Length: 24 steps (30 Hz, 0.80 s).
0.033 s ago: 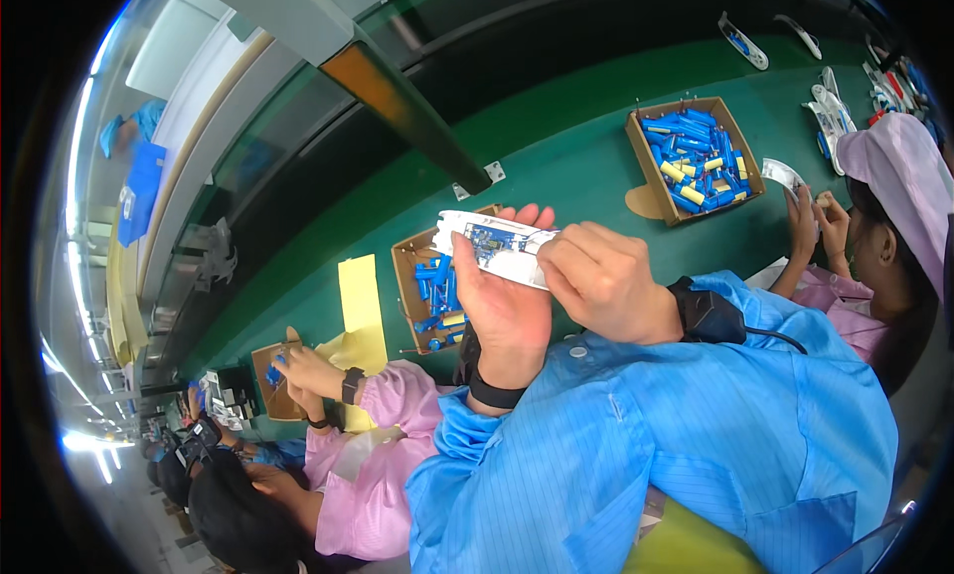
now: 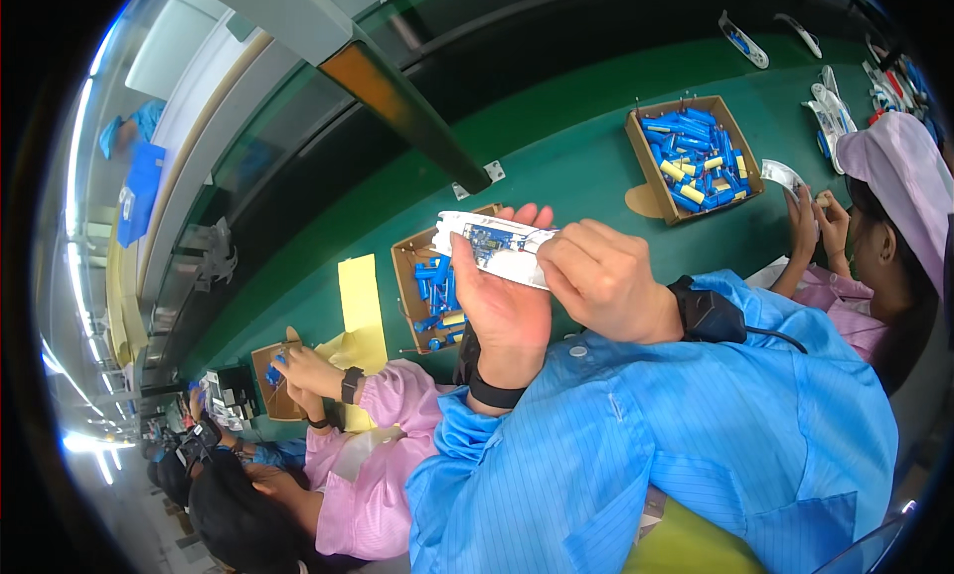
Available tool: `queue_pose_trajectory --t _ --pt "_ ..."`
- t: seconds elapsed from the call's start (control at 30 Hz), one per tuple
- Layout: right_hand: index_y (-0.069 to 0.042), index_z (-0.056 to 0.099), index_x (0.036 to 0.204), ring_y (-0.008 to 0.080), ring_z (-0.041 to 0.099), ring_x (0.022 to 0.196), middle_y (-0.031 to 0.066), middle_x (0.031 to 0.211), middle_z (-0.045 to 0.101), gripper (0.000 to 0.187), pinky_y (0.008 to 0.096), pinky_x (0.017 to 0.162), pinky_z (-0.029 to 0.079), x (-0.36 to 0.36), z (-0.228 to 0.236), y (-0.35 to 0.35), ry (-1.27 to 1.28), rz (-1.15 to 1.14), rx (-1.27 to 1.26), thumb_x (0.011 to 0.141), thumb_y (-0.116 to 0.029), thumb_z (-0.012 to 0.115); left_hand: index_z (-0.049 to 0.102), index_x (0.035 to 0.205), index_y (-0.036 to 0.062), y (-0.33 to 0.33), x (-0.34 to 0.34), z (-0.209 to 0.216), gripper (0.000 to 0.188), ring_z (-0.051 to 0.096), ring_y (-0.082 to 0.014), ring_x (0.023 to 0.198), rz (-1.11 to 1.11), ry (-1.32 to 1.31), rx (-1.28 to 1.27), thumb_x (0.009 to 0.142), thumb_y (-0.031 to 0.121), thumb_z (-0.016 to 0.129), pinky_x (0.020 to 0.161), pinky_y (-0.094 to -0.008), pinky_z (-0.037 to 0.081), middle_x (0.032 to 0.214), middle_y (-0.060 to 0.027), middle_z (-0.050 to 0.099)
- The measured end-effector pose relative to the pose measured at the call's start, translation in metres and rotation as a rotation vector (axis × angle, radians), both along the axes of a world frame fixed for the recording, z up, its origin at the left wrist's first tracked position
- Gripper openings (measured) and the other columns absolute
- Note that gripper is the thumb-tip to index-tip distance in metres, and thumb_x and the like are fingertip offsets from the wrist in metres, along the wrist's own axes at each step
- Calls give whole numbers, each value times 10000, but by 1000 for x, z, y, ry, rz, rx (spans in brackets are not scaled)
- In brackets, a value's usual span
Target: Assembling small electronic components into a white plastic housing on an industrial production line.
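A white plastic housing half (image 2: 517, 266) with a blue circuit board (image 2: 485, 241) and thin wires inside lies across the palm of my left hand (image 2: 507, 311). The left thumb presses on its near edge, and the fingers support it from beneath. My right hand (image 2: 608, 281) is closed in a pinch over the right end of the housing. Its fingertips touch the part by the wires; whether a wire or something else is between them is hidden. Just beyond my left hand is a cardboard box (image 2: 405, 301) of blue battery cells (image 2: 425, 288).
Another cardboard box (image 2: 651, 188) of blue and yellow cells stands farther right on the green bench (image 2: 566, 176). Yellow sheets (image 2: 363, 306) lie at left. Co-workers in pink sit close on both sides, hands busy. A metal post (image 2: 417, 117) rises ahead; white housings (image 2: 830, 117) lie far right.
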State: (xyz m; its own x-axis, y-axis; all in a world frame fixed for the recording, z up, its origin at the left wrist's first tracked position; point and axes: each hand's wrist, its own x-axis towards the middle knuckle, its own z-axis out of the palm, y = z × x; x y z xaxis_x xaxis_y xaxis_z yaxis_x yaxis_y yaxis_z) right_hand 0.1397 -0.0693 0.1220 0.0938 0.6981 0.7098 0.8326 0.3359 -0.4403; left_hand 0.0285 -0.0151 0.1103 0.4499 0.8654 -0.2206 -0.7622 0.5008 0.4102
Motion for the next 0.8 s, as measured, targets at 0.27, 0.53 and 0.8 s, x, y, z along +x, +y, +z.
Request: queue_pose_trajectory --t 0.27,0.53,0.8 --pt "-47 543 699 213 539 601 57 673 510 119 324 487 444 2 -2 1 -1 12 -21 655 -27 652 512 1133 -64 0 -2 -4 530 490 -384 1167 -19 -57 12 969 423 379 1060 -476 346 1168 -218 555" --pt "-45 549 717 219 548 608 60 680 518 120 327 504 452 2 -1 0 22 46 -68 659 -28 652 521 1121 -63 1 -5 -7 529 489 -387 1168 -29 -76 5 973 422 368 1063 -481 340 1166 -212 557" --pt "-29 586 737 236 558 590 84 674 542 107 329 497 445 4 -2 0 38 69 -76 660 -4 657 515 1120 -55 1 -4 -4 513 492 -376 1166 -35 -93 -31 971 417 380 1064 -480 342 1150 -208 564"
